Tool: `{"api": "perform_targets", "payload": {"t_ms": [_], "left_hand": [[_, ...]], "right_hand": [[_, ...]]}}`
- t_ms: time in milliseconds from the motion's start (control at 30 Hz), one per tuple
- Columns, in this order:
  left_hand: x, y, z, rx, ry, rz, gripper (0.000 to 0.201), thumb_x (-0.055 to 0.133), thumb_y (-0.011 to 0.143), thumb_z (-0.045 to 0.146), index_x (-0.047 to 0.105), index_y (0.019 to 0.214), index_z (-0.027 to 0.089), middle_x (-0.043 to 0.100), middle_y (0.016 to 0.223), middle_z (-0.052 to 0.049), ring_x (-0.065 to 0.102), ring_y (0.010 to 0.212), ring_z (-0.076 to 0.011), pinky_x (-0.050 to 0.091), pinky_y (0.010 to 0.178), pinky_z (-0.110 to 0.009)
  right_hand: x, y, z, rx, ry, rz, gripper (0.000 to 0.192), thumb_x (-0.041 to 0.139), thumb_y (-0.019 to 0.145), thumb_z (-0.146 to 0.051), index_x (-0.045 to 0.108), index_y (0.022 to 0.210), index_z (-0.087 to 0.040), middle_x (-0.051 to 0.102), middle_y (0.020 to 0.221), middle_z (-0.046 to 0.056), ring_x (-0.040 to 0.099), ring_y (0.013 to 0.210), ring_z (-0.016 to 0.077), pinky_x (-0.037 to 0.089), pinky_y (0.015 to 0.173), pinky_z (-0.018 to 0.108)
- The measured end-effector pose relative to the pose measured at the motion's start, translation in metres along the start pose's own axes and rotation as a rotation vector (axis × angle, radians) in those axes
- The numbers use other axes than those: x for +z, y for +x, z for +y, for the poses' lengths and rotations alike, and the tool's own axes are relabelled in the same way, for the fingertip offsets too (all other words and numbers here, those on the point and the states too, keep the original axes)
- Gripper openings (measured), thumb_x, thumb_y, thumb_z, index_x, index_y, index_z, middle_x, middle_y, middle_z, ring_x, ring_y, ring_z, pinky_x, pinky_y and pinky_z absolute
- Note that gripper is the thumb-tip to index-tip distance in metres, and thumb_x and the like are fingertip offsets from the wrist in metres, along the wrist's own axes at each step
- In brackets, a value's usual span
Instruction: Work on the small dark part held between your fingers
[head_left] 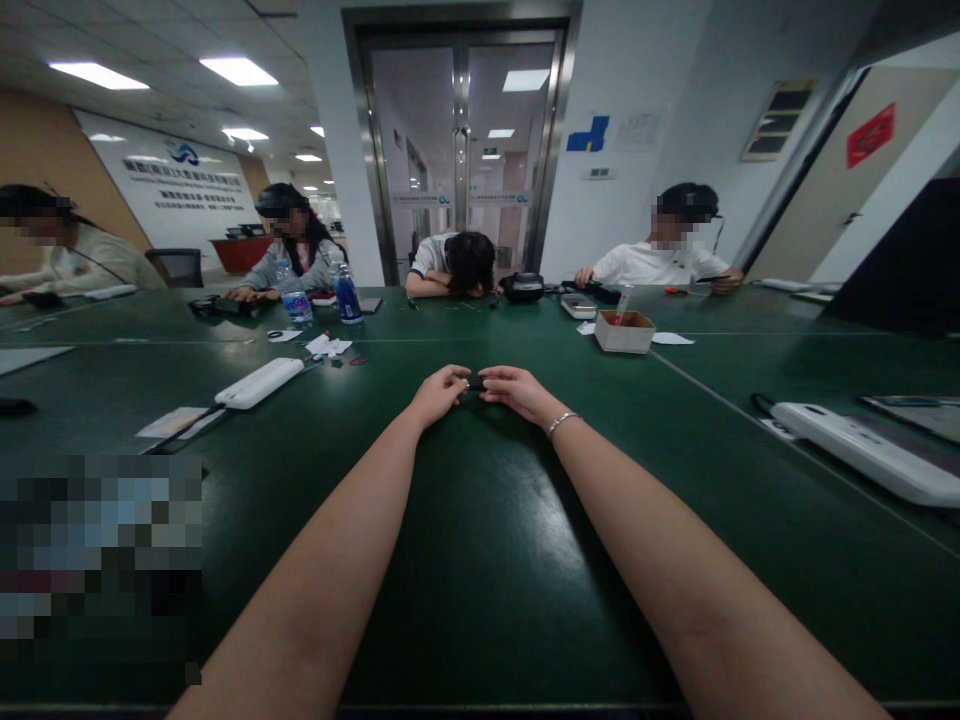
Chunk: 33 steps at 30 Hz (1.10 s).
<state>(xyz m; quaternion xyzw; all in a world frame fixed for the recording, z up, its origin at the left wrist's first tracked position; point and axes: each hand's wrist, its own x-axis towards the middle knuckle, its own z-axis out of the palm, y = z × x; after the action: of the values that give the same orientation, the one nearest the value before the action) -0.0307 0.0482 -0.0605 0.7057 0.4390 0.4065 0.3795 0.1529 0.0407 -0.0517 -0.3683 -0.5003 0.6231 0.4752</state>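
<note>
Both my arms stretch forward over the dark green table (480, 560). Between my fingertips is a small black object (475, 383), too small to make out its kind. My left hand (441, 394) pinches its left end, where a light spot shows. From the other side, my right hand (517, 390) grips its right end, with a silvery bracelet (562, 424) around that wrist. The object is held close to the tabletop; whether it touches the surface I cannot tell.
Left are a white power strip (259, 383), a water bottle (292, 292) and a blue bottle (347, 294). Ahead right stands a small open box (624, 333). A long white device (862, 450) lies right. Several people sit around the far side, one with head down (471, 262).
</note>
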Motion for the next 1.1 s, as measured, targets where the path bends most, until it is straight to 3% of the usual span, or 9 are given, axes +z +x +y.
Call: {"api": "perform_targets", "payload": {"t_ms": [133, 233, 400, 533, 667, 833, 967, 1100], "left_hand": [[-0.0006, -0.0003, 0.0005, -0.007, 0.017, -0.028, 0.033, 0.037, 0.089, 0.035, 0.060, 0.103, 0.014, 0.058, 0.065, -0.001, 0.049, 0.051, -0.0086, 0.040, 0.051, -0.020], [-0.0006, -0.0015, 0.0022, -0.006, 0.028, -0.003, 0.029, 0.047, 0.085, 0.033, 0.059, 0.105, 0.016, 0.060, 0.074, -0.002, 0.051, 0.055, -0.0084, 0.040, 0.052, -0.020], [-0.0003, -0.0015, 0.0008, -0.007, 0.017, -0.018, 0.031, 0.040, 0.088, 0.035, 0.059, 0.103, 0.015, 0.058, 0.068, -0.001, 0.050, 0.054, -0.0089, 0.039, 0.051, -0.020], [-0.0001, 0.0005, -0.0027, -0.010, -0.012, 0.003, 0.028, 0.051, 0.082, 0.030, 0.058, 0.106, 0.016, 0.060, 0.078, -0.002, 0.051, 0.056, -0.0085, 0.039, 0.051, -0.020], [-0.0003, 0.0018, -0.0045, -0.013, -0.026, -0.059, 0.029, 0.043, 0.086, 0.028, 0.059, 0.105, 0.014, 0.057, 0.066, -0.001, 0.050, 0.053, -0.0089, 0.040, 0.052, -0.021], [-0.0002, 0.0017, -0.0049, 0.018, 0.005, 0.000, 0.029, 0.052, 0.081, 0.029, 0.059, 0.107, 0.017, 0.060, 0.075, -0.001, 0.051, 0.056, -0.0084, 0.040, 0.053, -0.020], [0.0004, 0.0004, -0.0019, 0.002, -0.004, -0.024, 0.030, 0.045, 0.086, 0.033, 0.059, 0.105, 0.015, 0.058, 0.068, -0.001, 0.050, 0.054, -0.0085, 0.040, 0.052, -0.020], [0.0007, -0.0006, 0.0016, -0.010, -0.018, 0.003, 0.028, 0.051, 0.083, 0.029, 0.058, 0.106, 0.015, 0.061, 0.077, -0.002, 0.050, 0.054, -0.0078, 0.040, 0.051, -0.020]], "right_hand": [[0.0009, -0.0005, -0.0005, 0.004, -0.005, 0.011, 0.020, 0.054, 0.081, 0.006, 0.063, 0.091, -0.009, 0.065, 0.073, 0.006, 0.065, 0.060, 0.0112, 0.056, 0.058, 0.017], [0.0010, -0.0004, -0.0004, 0.007, -0.014, 0.017, 0.020, 0.055, 0.080, 0.005, 0.063, 0.092, -0.009, 0.065, 0.075, 0.006, 0.065, 0.061, 0.0112, 0.056, 0.059, 0.017], [0.0004, 0.0001, 0.0002, 0.009, -0.013, 0.009, 0.019, 0.057, 0.080, 0.004, 0.063, 0.091, -0.010, 0.065, 0.074, 0.005, 0.066, 0.061, 0.0113, 0.057, 0.059, 0.018], [-0.0003, 0.0001, 0.0005, 0.008, -0.001, 0.007, 0.019, 0.058, 0.079, 0.004, 0.063, 0.090, -0.010, 0.066, 0.076, 0.006, 0.066, 0.060, 0.0110, 0.057, 0.058, 0.017], [-0.0004, 0.0002, 0.0007, 0.008, -0.007, 0.007, 0.018, 0.058, 0.080, 0.004, 0.064, 0.090, -0.010, 0.065, 0.075, 0.005, 0.066, 0.061, 0.0110, 0.057, 0.057, 0.017], [0.0000, -0.0006, -0.0002, 0.007, -0.006, 0.012, 0.019, 0.057, 0.079, 0.004, 0.063, 0.091, -0.010, 0.066, 0.076, 0.005, 0.065, 0.060, 0.0107, 0.056, 0.057, 0.017], [0.0000, -0.0013, -0.0011, 0.006, -0.012, 0.009, 0.020, 0.056, 0.079, 0.005, 0.063, 0.091, -0.010, 0.065, 0.074, 0.005, 0.066, 0.060, 0.0111, 0.056, 0.058, 0.017], [-0.0008, -0.0011, -0.0011, 0.005, -0.004, -0.002, 0.019, 0.057, 0.080, 0.004, 0.063, 0.091, -0.010, 0.066, 0.076, 0.006, 0.066, 0.061, 0.0113, 0.057, 0.058, 0.017]]}}
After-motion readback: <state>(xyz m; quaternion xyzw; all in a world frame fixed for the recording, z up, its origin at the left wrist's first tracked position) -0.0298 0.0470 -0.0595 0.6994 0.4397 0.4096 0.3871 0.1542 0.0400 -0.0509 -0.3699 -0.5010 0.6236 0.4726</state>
